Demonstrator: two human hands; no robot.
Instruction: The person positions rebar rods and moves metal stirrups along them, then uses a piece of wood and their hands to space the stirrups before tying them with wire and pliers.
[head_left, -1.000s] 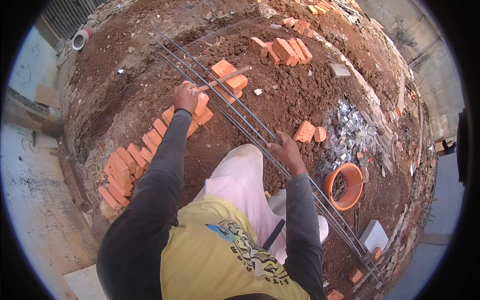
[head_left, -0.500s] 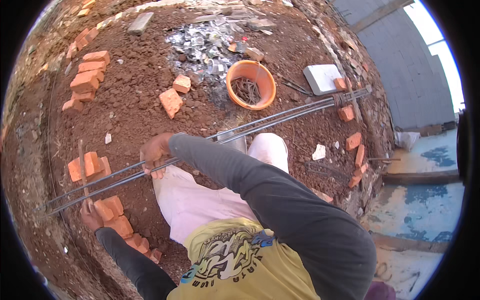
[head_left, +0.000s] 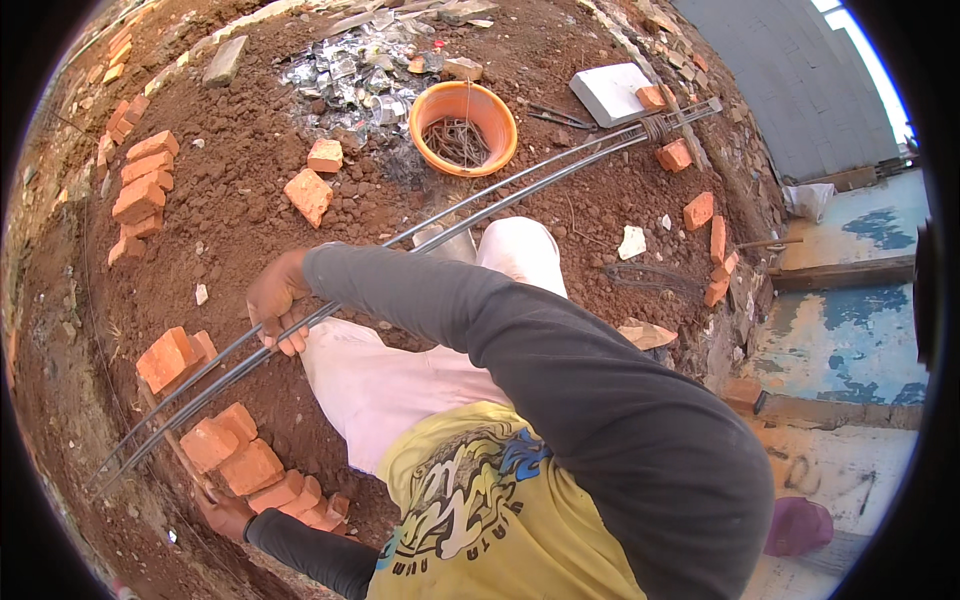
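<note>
Long steel reinforcing bars (head_left: 560,165) stretch from the lower left to the far right, bound with coiled wire near their far end. My right hand (head_left: 278,300) is closed around them, left of my knee. Lower left, my left hand (head_left: 226,514) has its fingers at the near end of a thin brown stick (head_left: 172,440), which crosses the bars at a slant; the fingers are partly hidden. Beside that hand lies a row of orange bricks (head_left: 252,467). Another stack of bricks (head_left: 170,358) stands just beyond the bars.
An orange bucket (head_left: 505,105) holding bent metal pieces stands ahead, near tongs-like tools (head_left: 562,117) and a pale block (head_left: 611,94). Crumpled shiny scraps (head_left: 350,75) lie behind. More bricks (head_left: 150,185) line the left, and a blue-painted panel (head_left: 850,330) stands at right.
My left hand has moved nearer to me, and the stick has swung from upright in the picture to a slant. The right hand stays on the bars. The whole view has shifted slightly.
</note>
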